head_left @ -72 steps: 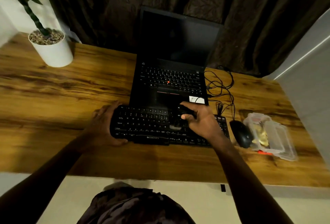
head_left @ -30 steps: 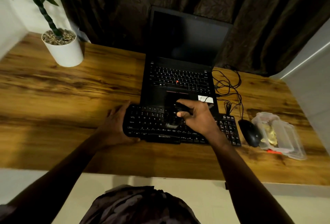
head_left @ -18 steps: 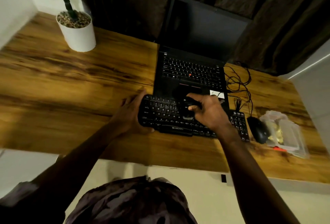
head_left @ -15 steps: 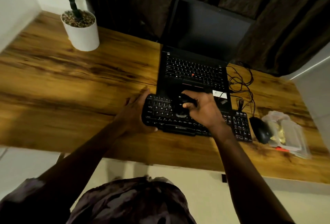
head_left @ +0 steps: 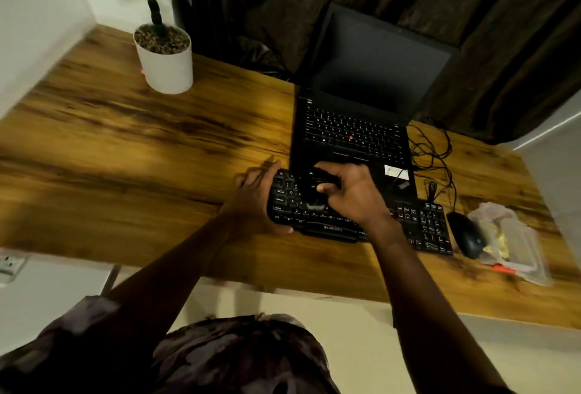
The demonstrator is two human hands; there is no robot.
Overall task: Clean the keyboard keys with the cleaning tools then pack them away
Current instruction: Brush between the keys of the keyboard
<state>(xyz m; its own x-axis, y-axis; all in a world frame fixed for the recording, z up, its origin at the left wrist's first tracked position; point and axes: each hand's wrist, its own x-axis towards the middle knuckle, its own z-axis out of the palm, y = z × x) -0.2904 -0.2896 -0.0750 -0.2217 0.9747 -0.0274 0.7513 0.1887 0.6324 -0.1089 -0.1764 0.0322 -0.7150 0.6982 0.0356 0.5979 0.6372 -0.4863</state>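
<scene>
Brushing the keyboard [head_left: 333, 229]
The left hand [head_left: 254, 202] grips the keyboard's end to steady it on the worktop [head_left: 157, 158]; the right hand [head_left: 355, 192] pinches a dark cleaning brush [head_left: 312, 203], bristles down on the keys [head_left: 432, 224].

The desk [head_left: 125, 148] before you is wood-grained, smooth, softly shiny. Your keyboard [head_left: 421, 227] is matt black plastic; the brush [head_left: 313, 197] on it has a dark body and pale bristles. The laptop [head_left: 355, 129] is matt black too. At right, the mouse [head_left: 468, 236] is smooth black plastic, the box [head_left: 518, 246] clear glossy plastic. Far left, the pot [head_left: 166, 71] is smooth white; the curtain [head_left: 440, 1] is dark creased cloth.
</scene>
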